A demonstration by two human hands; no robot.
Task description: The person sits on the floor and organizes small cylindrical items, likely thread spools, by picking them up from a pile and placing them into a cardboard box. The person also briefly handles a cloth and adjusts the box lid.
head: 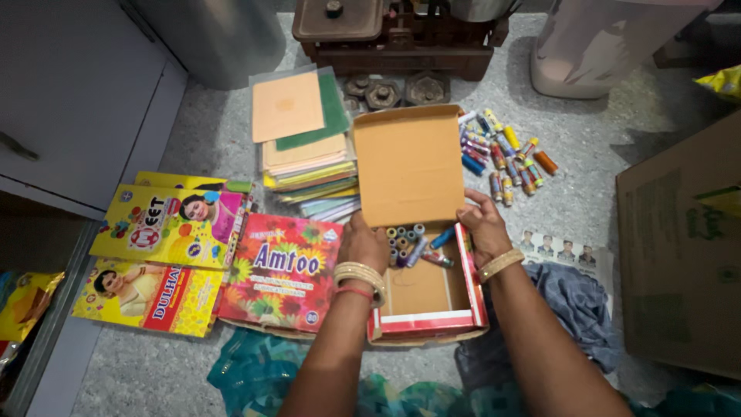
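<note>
An open cardboard box [429, 320] with red and white sides lies on the speckled floor, its brown lid [407, 162] flipped up and back. Several thread spools [407, 241] in mixed colours sit at its far end. My left hand [363, 243], with bangles at the wrist, rests on the box's left wall next to the spools. My right hand [482, 226] holds the box's right wall near the lid hinge. More loose thread spools [502, 158] lie scattered on the floor to the right of the lid.
Closed colourful flat boxes [282, 270] [166, 225] [147, 297] lie to the left. A stack of coloured paper sheets [305, 147] sits behind them. A balance scale with weights [397, 46] stands at the back, a large cardboard carton [683, 247] at right, blue cloth [575, 301] near my right arm.
</note>
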